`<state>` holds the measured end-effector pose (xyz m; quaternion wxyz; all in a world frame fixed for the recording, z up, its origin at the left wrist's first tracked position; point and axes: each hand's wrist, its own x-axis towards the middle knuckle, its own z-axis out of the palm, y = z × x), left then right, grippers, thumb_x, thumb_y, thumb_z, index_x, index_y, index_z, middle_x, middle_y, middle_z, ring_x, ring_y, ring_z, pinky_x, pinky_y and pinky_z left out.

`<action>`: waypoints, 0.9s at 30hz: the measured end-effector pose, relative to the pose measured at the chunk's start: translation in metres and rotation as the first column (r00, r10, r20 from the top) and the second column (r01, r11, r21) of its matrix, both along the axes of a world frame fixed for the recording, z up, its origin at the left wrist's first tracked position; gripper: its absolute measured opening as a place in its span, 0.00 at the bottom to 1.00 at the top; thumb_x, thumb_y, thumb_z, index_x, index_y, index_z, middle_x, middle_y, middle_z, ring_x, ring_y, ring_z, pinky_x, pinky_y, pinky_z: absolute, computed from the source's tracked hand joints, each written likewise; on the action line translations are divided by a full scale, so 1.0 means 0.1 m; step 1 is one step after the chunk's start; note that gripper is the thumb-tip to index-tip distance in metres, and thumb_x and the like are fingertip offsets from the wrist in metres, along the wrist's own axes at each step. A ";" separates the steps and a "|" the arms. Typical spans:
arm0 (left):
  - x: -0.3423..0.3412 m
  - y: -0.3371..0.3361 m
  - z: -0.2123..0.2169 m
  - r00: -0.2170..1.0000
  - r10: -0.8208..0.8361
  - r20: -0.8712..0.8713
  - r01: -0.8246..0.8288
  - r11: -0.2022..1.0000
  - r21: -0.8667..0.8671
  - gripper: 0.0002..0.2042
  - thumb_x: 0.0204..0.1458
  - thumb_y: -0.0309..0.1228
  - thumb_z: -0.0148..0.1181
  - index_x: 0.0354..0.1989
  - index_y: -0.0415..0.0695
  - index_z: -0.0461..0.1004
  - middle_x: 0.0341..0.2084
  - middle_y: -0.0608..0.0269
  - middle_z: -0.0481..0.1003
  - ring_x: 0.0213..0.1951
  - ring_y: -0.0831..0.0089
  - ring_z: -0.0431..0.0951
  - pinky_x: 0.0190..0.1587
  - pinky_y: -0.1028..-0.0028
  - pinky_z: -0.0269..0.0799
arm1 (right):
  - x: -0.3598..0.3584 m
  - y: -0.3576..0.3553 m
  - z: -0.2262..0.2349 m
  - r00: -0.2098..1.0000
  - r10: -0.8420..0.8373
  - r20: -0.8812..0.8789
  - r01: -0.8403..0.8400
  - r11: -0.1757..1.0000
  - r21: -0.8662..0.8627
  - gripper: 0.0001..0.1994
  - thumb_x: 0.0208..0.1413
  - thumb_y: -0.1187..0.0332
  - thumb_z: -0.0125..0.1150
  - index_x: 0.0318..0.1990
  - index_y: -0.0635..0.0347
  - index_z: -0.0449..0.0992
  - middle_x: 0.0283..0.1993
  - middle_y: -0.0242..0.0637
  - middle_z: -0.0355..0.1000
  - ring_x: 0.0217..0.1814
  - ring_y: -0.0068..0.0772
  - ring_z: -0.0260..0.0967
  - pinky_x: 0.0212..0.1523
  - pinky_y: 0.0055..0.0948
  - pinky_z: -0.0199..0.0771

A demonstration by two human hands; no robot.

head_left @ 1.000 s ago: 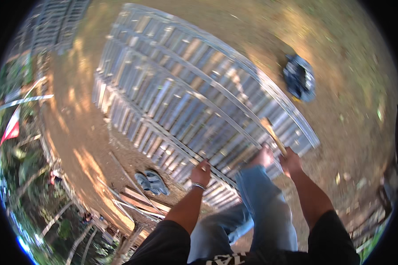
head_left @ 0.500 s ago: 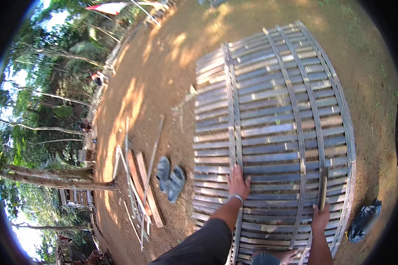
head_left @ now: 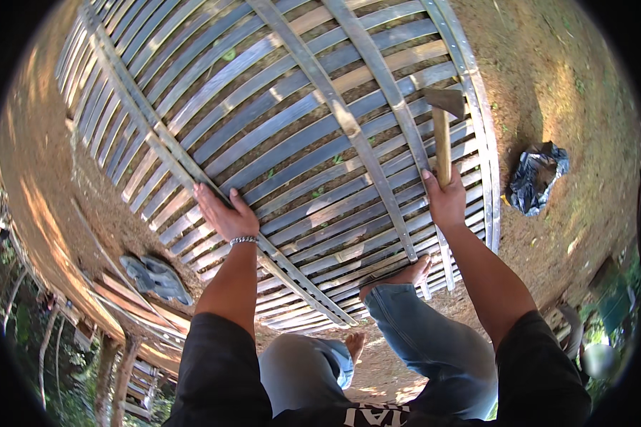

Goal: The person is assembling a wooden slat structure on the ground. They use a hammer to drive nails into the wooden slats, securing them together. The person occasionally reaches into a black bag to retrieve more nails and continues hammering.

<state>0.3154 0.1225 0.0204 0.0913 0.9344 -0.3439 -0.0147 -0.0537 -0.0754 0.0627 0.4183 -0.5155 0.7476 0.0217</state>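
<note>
A large bamboo slat panel (head_left: 263, 132) lies on the ground before me, its slats crossed by several long strips. My left hand (head_left: 224, 211) rests on it with fingers stretched out, touching the paired cross strip (head_left: 149, 134) on the left. A metal bracelet circles that wrist. Toward the panel's right side, my right hand (head_left: 446, 199) grips the wooden handle of a hatchet (head_left: 443, 132). Its dark, wedge-shaped metal head points away from me, over the slats near the right edge strip (head_left: 483, 135). I cannot tell whether the head touches the panel.
A crumpled black plastic bag (head_left: 538, 178) lies on the dirt to the right. At left are grey sandals (head_left: 155, 277) and reddish wooden boards (head_left: 139, 302). My bare right foot (head_left: 413, 272) is at the panel's near edge. Tree trunks stand at lower left.
My view has swung down and turned, so the panel now slants and my legs show. The hatchet's head is now in plain sight. Both hands remain at the panel.
</note>
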 end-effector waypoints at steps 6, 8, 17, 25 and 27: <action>0.02 0.07 -0.04 0.999 -0.028 0.026 0.028 1.000 0.014 0.34 0.67 0.47 0.50 0.74 0.35 0.55 0.73 0.42 0.56 0.74 0.47 0.54 0.74 0.51 0.49 | 0.12 -0.08 0.15 0.999 0.011 -0.039 -0.010 1.000 0.018 0.20 0.61 0.53 0.67 0.48 0.59 0.73 0.31 0.49 0.77 0.34 0.48 0.78 0.38 0.44 0.75; 0.02 0.07 -0.05 0.998 -0.054 0.035 0.055 0.998 -0.014 0.34 0.68 0.47 0.50 0.74 0.36 0.55 0.72 0.40 0.57 0.74 0.45 0.54 0.73 0.50 0.51 | 0.10 -0.08 0.13 0.999 0.012 -0.049 -0.012 1.000 -0.010 0.21 0.60 0.52 0.68 0.49 0.58 0.74 0.31 0.49 0.77 0.34 0.50 0.78 0.38 0.44 0.75; 0.08 0.10 -0.10 0.989 -0.120 0.082 0.121 0.993 -0.006 0.34 0.68 0.49 0.48 0.72 0.34 0.56 0.71 0.41 0.59 0.73 0.44 0.56 0.73 0.50 0.53 | 0.10 -0.08 0.16 0.998 -0.047 -0.038 0.047 0.999 -0.008 0.24 0.58 0.50 0.69 0.51 0.59 0.73 0.33 0.53 0.78 0.38 0.56 0.79 0.41 0.48 0.76; 0.09 0.16 -0.14 0.989 -0.101 0.110 0.105 0.994 -0.033 0.33 0.69 0.49 0.45 0.72 0.33 0.57 0.71 0.40 0.59 0.73 0.46 0.57 0.72 0.51 0.54 | 0.05 -0.14 0.21 0.998 0.056 -0.013 -0.056 0.998 0.023 0.26 0.60 0.52 0.65 0.56 0.63 0.70 0.43 0.58 0.78 0.50 0.58 0.77 0.51 0.50 0.75; 0.08 0.14 -0.16 0.990 -0.103 0.096 0.110 0.992 -0.069 0.34 0.69 0.49 0.45 0.72 0.33 0.57 0.71 0.41 0.59 0.73 0.46 0.57 0.72 0.51 0.54 | -0.02 -0.12 0.17 0.997 0.056 0.045 -0.055 0.998 -0.024 0.25 0.61 0.51 0.63 0.55 0.64 0.71 0.44 0.58 0.78 0.51 0.58 0.77 0.52 0.51 0.75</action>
